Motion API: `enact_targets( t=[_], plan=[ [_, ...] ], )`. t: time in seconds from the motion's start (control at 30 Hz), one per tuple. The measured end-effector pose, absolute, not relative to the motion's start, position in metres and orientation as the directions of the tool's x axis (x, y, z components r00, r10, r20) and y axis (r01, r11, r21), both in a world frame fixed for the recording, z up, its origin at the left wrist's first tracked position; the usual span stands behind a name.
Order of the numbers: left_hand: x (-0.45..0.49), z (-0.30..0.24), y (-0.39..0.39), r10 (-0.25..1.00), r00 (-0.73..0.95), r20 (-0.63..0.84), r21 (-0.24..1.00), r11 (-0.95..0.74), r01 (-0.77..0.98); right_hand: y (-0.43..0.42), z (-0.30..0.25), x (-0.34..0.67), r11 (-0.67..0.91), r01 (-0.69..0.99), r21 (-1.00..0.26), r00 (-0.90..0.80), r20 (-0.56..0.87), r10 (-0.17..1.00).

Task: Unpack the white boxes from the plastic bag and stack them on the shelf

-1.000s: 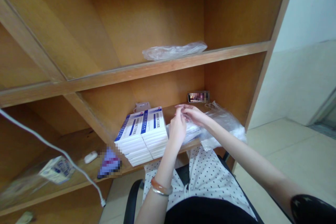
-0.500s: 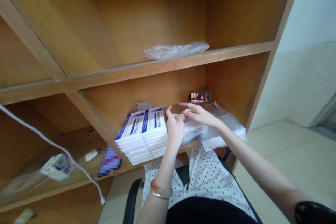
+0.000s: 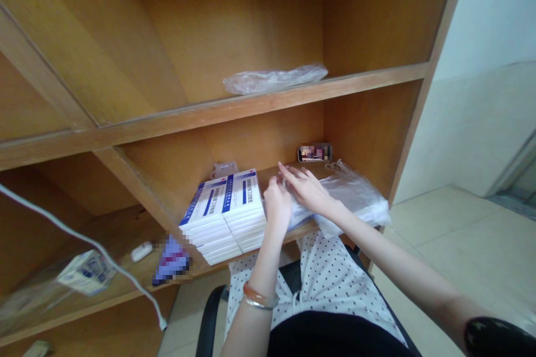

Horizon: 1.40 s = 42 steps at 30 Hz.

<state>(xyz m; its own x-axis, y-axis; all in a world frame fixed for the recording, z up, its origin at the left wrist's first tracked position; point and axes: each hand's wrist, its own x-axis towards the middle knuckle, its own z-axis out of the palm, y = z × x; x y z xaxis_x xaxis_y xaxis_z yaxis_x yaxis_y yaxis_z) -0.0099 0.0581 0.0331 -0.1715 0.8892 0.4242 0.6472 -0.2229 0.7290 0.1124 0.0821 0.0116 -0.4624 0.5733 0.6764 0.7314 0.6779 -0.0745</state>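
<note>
My left hand point(image 3: 277, 203) and my right hand point(image 3: 307, 188) meet over a pile of clear plastic bags point(image 3: 352, 195) on the lower shelf. The left fingers are curled and pinch the edge of a bag. The right hand lies across the plastic with its fingers stretched, touching the same bag. Two stacks of white and blue boxes point(image 3: 226, 215) stand just left of my left hand.
A phone point(image 3: 314, 152) leans at the back of the shelf point(image 3: 293, 173). Another clear bag point(image 3: 272, 78) lies on the upper shelf. At the lower left are a small carton point(image 3: 86, 271), a white cable point(image 3: 84, 240) and a white adapter point(image 3: 140, 251). A chair arm point(image 3: 209, 312) is below.
My left hand has closed its fingers and dropped onto the plastic. My right hand has come down and flattened on the bag. The view has shifted slightly.
</note>
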Motion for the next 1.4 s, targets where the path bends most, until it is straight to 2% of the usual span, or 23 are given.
enact_targets(
  t=[0.1, 0.37, 0.63, 0.93, 1.2, 1.4],
  plan=[
    [-0.010, 0.036, 0.061, 0.929, -0.110, 0.352, 0.670, -0.169, 0.723, 0.083, 0.007, 0.108, 0.653, 0.747, -0.125, -0.410, 0.687, 0.600],
    [-0.017, 0.027, 0.070, 0.878, -0.049, 0.476, 0.705, -0.348, 0.618, 0.085, 0.002, 0.108, 0.667, 0.711, -0.223, -0.352, 0.708, 0.612],
    [-0.016, 0.021, 0.067, 0.834, -0.054, 0.549, 0.677, -0.405, 0.615, 0.083, -0.003, 0.110, 0.673, 0.680, -0.292, -0.320, 0.707, 0.630],
    [-0.018, 0.019, 0.069, 0.842, -0.023, 0.539, 0.658, -0.404, 0.635, 0.081, -0.007, 0.111, 0.673, 0.672, -0.309, -0.315, 0.704, 0.637],
    [-0.019, 0.012, 0.065, 0.760, 0.052, 0.647, 0.561, -0.522, 0.643, 0.077, -0.007, 0.112, 0.672, 0.577, -0.464, -0.228, 0.699, 0.678],
    [-0.019, 0.012, 0.065, 0.756, 0.094, 0.648, 0.495, -0.512, 0.702, 0.080, -0.009, 0.112, 0.651, 0.580, -0.489, -0.207, 0.685, 0.698]
  ],
)
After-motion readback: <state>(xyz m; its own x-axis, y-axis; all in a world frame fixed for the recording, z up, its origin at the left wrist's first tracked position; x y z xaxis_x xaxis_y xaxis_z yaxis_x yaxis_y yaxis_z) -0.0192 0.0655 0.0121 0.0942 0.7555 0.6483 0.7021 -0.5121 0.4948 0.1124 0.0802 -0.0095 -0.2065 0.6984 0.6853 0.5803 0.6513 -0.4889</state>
